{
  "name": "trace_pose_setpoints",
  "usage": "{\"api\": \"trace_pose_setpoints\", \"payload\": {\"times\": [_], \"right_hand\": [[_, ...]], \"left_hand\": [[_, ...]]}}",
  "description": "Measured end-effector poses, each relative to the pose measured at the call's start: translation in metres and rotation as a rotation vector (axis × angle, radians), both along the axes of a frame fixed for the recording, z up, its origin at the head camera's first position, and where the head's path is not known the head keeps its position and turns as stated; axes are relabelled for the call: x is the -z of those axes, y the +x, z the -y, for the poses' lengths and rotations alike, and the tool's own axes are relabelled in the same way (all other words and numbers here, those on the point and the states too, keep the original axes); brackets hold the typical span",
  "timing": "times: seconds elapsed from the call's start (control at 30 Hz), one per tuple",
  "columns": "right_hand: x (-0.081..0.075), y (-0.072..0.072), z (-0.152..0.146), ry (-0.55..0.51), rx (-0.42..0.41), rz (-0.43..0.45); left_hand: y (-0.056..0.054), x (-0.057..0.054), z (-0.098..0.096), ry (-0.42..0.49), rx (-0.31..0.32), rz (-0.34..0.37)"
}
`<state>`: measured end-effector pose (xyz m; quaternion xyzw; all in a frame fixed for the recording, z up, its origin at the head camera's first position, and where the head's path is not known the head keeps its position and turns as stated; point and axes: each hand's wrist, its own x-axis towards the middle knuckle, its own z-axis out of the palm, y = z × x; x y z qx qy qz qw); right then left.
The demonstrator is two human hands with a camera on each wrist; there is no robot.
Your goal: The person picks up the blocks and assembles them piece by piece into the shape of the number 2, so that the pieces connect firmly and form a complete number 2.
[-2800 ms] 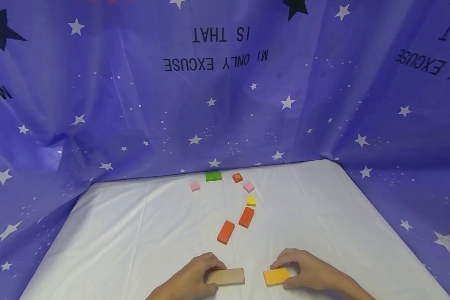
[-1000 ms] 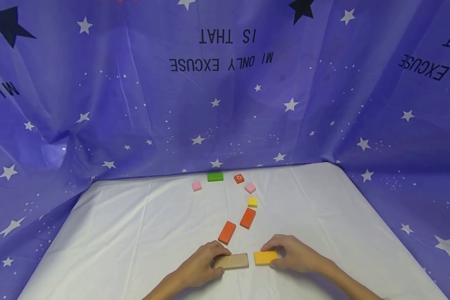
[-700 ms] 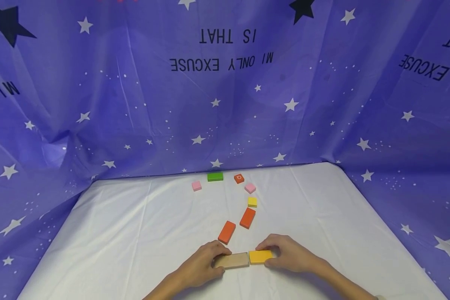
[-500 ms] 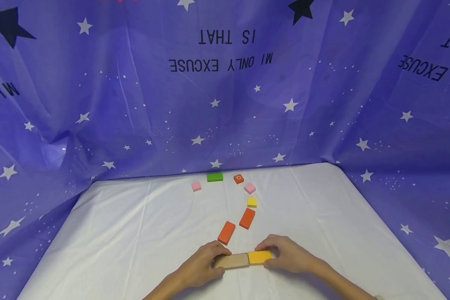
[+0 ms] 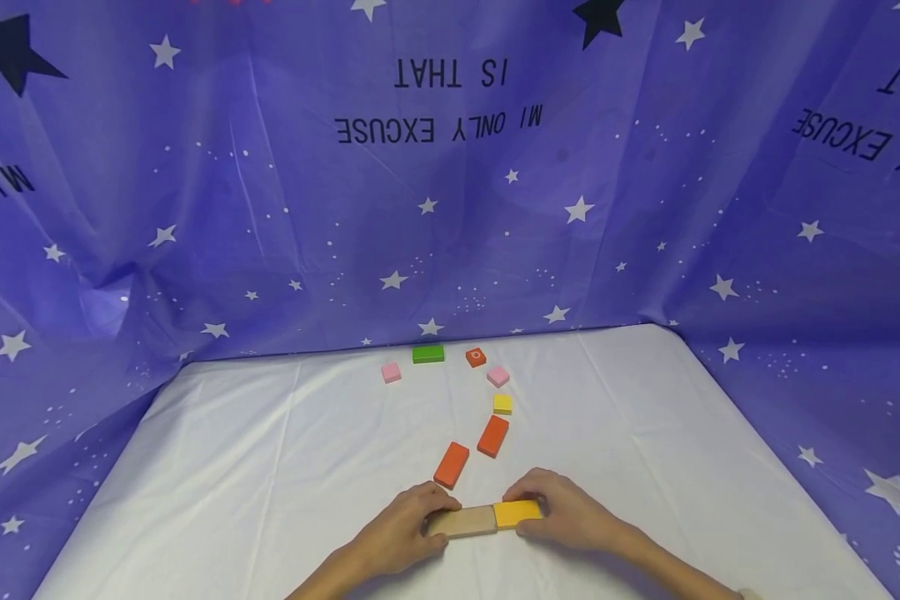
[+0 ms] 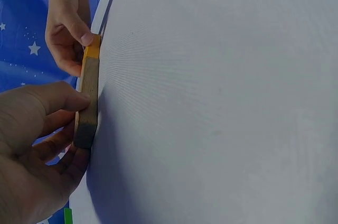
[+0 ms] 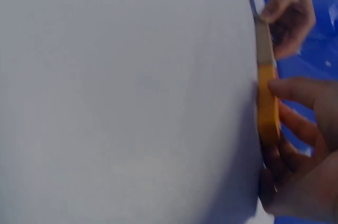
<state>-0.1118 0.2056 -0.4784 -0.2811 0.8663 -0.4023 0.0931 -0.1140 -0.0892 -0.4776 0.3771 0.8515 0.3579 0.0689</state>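
My left hand (image 5: 405,532) pinches the left end of a flat bare-wood block (image 5: 465,522), thumb on its near side and fingers on the far side. My right hand (image 5: 570,512) grips a yellow-orange block (image 5: 516,514) the same way by its right part. The two blocks lie end to end in one line, their ends meeting between the hands. In the left wrist view the wooden block (image 6: 88,97) runs straight into the orange block (image 6: 93,47). From the right wrist, the orange block (image 7: 268,100) shows thumb and fingers around it.
Beyond the hands lie two red-orange blocks (image 5: 452,465), a small yellow block (image 5: 502,404), a pink block (image 5: 498,377), an orange tile with a white mark (image 5: 476,357), a green block (image 5: 428,354) and another pink block (image 5: 392,372). A purple star-print curtain (image 5: 390,208) borders the white tabletop (image 5: 330,450).
Both hands have moved forward with their blocks. My right hand has slid the orange block left until its end meets the wooden one; the gap between them is gone.
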Motion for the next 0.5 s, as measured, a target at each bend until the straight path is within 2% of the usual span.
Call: {"api": "trace_pose_setpoints", "payload": {"times": [0.23,0.5], "right_hand": [[0.006,0.006,0.014,0.066,0.132,-0.004],[0.007,0.009,0.022,0.061,0.15,-0.016]], "left_hand": [[0.0,-0.001,0.0,-0.012,-0.023,0.037],[0.0,-0.001,0.0,-0.022,-0.038,0.051]]}}
